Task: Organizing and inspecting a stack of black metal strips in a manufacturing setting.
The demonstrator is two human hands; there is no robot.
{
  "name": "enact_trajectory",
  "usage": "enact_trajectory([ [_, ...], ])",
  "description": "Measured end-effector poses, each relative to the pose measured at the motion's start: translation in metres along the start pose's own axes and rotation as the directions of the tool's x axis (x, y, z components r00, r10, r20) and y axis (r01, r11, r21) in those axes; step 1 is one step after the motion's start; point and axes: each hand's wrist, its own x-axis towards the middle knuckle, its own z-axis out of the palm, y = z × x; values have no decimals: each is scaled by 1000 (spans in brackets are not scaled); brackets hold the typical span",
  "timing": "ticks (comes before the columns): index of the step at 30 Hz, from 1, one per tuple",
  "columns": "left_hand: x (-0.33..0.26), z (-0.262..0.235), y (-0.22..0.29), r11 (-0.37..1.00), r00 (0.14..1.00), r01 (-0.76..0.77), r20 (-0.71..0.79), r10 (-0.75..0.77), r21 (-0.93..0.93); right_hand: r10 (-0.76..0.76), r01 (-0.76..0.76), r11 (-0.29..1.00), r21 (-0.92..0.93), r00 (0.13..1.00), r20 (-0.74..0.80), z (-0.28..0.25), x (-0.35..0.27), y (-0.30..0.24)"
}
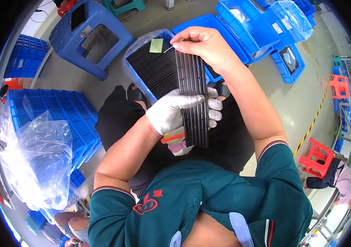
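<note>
- My gloved left hand wraps its fingers around a long black ribbed frame, upright over my lap.
- My bare right hand pinches its far end.
- Beyond, a blue crate holds stacked black frames.
- Far right, blue bins hold clear bags.

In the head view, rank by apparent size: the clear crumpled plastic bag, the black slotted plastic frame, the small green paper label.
1. Clear crumpled plastic bag, largest, though nearness to the camera may inflate it.
2. Black slotted plastic frame, gripped by the left hand and right hand.
3. Small green paper label, smallest.
</note>
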Motion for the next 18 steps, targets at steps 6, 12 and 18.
enact_trajectory([
  [6, 0, 2, 0, 1000, 1000, 7, -1, -7, -3, 20, -20, 999, -43, 1000, -4, -2, -1, -3],
  [12, -1, 1, 1, 1000, 1000, 5, 0, -5, -10, 27, -26, 998, -61, 1000, 13, -7, -1, -7],
  [18, 0, 0, 0, 1000, 1000, 14, 16, -14, -6, 32, -31, 999, -43, 999, 33, -11, -2, -5],
])
